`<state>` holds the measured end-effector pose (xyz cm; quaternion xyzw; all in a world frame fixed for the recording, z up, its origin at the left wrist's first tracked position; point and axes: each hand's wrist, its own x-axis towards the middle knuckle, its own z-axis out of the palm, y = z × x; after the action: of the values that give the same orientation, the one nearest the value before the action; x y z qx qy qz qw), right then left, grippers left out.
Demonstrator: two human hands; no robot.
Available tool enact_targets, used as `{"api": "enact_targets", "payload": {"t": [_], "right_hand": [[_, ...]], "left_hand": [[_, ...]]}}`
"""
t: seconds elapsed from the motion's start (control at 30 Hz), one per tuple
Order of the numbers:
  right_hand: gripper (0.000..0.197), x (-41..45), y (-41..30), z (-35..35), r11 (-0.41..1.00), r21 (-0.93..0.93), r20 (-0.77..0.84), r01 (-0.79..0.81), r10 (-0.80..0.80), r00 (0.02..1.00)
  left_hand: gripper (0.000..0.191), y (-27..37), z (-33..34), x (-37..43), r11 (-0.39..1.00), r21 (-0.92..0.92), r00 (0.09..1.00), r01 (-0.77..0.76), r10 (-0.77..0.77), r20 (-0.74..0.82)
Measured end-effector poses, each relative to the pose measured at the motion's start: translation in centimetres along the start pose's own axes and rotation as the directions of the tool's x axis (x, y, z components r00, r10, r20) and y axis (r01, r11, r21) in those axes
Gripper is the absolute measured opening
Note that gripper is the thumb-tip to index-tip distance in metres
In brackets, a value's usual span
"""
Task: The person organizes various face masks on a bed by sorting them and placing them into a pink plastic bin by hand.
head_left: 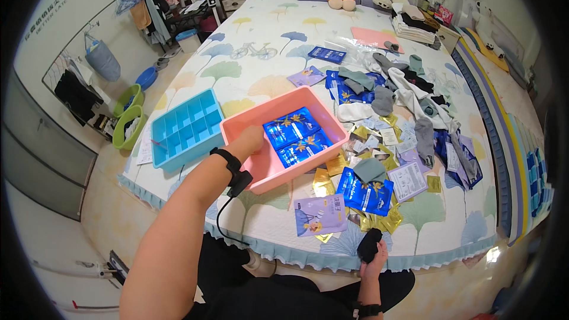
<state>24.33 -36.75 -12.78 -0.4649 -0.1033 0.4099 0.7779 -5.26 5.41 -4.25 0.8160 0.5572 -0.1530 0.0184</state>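
My left hand (252,139) reaches inside a pink plastic bin (266,182), near its left end; its fingers are partly hidden, so what it holds does not show. Two stacks of blue foil packets (291,128) lie in the bin, right of that hand. My right hand (374,258) holds a bundled black sock (369,245) at the bed's front edge. Beyond it lie a purple packet (320,215), a blue packet (365,192) with a grey-green sock (370,170) on top, and many gold sachets (323,182).
A blue divided organizer (186,124) stands left of the bin. Loose socks and white cloth (402,89) are heaped on the bed's right side. A pink flat sheet (378,39) and folded clothes (413,26) lie farther back. A black cable (220,222) hangs from my left wrist band.
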Motion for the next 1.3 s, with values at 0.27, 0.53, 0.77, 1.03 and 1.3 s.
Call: {"api": "enact_targets", "payload": {"t": [0.27, 0.53, 0.77, 1.03, 1.3], "right_hand": [[0.020, 0.1, 0.3, -0.4, 1.000, -0.023, -0.037, 0.007, -0.008, 0.999], [0.020, 0.2, 0.5, 0.0, 0.999, -0.033, -0.049, -0.005, 0.004, 0.999], [0.020, 0.2, 0.6, -0.9, 0.999, -0.015, -0.054, -0.032, 0.031, 0.998], [0.021, 0.4, 0.3, -0.3, 1.000, 0.003, -0.011, -0.030, 0.030, 0.999], [0.019, 0.0, -0.1, 0.1, 0.999, 0.027, -0.051, -0.028, 0.029, 0.998]], "left_hand": [[0.033, -0.7, -1.8, -1.3, 0.994, -0.027, 0.981, 0.106, -0.100, 0.167], [0.051, -2.8, -2.8, -2.3, 0.942, -0.306, 0.990, -0.138, 0.142, -0.009], [0.038, 10.6, -9.7, -10.8, 0.445, -0.864, 0.964, -0.236, 0.217, -0.151], [0.029, 17.0, -7.0, -9.7, 0.307, -0.939, 0.924, -0.154, 0.381, -0.027], [0.036, 7.7, -10.1, -5.8, 0.348, -0.935, 0.990, -0.066, -0.094, -0.104]]}}
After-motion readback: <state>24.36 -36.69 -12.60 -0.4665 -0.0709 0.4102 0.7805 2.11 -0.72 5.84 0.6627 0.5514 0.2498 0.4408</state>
